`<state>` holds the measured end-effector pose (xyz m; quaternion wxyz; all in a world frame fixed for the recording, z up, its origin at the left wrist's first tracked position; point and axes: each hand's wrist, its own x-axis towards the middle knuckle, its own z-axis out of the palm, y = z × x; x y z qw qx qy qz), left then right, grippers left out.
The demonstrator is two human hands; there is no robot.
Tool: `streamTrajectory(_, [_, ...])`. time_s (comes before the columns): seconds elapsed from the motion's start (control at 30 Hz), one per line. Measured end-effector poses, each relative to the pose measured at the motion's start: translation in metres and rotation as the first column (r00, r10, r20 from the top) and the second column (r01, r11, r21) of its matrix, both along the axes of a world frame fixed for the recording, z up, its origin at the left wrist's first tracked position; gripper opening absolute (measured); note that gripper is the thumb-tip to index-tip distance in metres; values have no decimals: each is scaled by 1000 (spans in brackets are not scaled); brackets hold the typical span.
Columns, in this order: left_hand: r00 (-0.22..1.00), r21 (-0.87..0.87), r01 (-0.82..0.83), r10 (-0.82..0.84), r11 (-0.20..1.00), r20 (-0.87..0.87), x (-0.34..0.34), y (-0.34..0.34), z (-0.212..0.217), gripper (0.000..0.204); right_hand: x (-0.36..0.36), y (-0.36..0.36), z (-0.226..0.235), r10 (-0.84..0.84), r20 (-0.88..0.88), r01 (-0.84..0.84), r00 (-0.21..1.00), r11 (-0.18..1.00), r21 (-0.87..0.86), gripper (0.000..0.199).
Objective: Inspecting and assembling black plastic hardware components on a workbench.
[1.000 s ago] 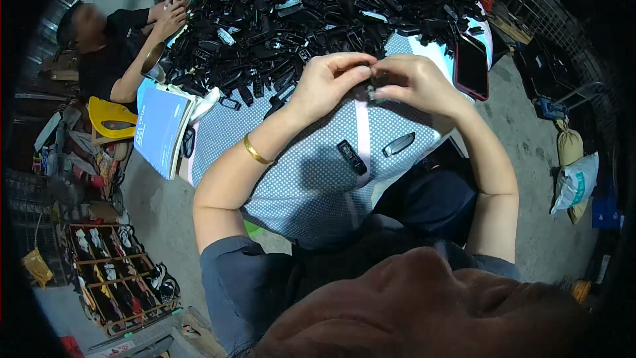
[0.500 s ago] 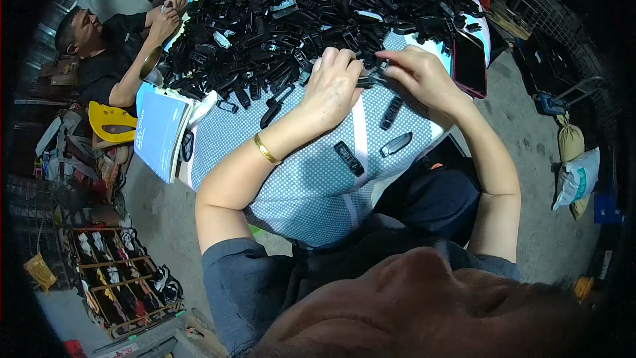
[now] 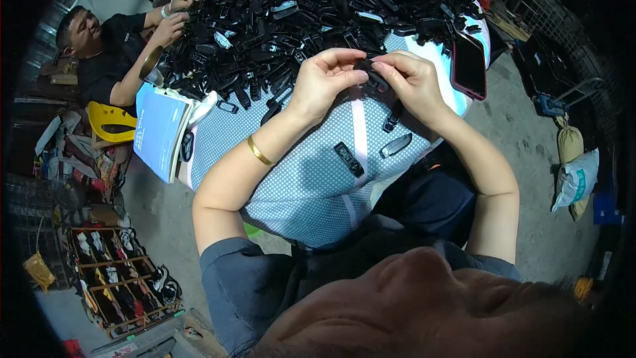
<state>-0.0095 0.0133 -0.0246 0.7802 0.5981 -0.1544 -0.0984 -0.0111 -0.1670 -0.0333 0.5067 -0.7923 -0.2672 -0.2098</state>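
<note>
Head view: both hands sit higher on the desk (image 3: 311, 205) than a second ago, now at the near edge of the heap of black plastic parts (image 3: 311, 6). Left hand (image 3: 322, 79) and right hand (image 3: 412, 83) meet fingertip to fingertip, fingers narrow, pinching one small black part (image 3: 368, 69) between them; apparently mid-assembly. Its long axis probably runs left-right, mostly hidden. Two loose black pieces (image 3: 348, 159) lie nearer on the dotted cloth; a dark phone (image 3: 469, 66) lies right.

small black part (image 3: 368, 68) mostly hidden between hands, shape unclear
</note>
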Motion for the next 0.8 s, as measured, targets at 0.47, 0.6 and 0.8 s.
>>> streamTrajectory(0.47, [1000, -148, -30, 29, 989, -8, -1, 2, 6, 32, -7, 5, 7, 173, -264, -169, 949, 985, 37, 23])
streamTrajectory(0.6, [997, -149, 69, -74, 987, -29, -2, 3, 9, 31, -11, 5, 8, 193, -341, -223, 920, 973, -53, 25])
streamTrajectory(0.8, [977, -98, 213, -212, 972, 18, -1, 9, 9, 28, -12, 8, -1, 128, -128, -136, 983, 989, -56, 23])
